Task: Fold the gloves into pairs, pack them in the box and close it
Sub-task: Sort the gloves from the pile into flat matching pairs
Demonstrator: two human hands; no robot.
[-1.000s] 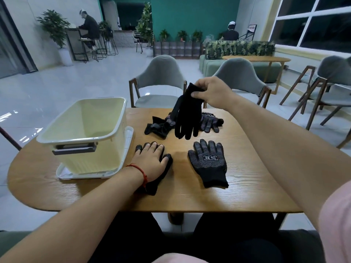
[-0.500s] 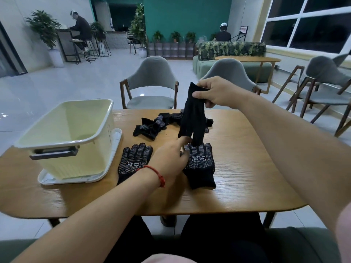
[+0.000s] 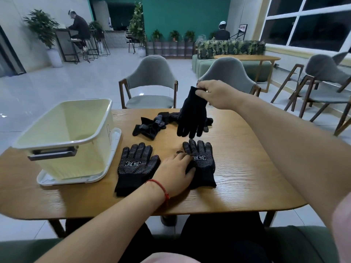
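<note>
Black glove [image 3: 192, 116] pinched at its cuff by right hand [image 3: 216, 95], hanging over the surface's [image 3: 247, 168] middle. Left hand [image 3: 174, 173], fingers relaxed, resting on dotted glove [image 3: 205, 164] near the front edge. Pale box [image 3: 72, 160] at left edge.

A grey upholstered chair with wooden legs [image 3: 152, 76] and its twin [image 3: 228, 74] stand behind a rounded wooden table [image 3: 250, 168]; beyond, a person [image 3: 80, 28] sits at a tall dark counter [image 3: 61, 31] beside a potted leafy plant [image 3: 42, 25].
</note>
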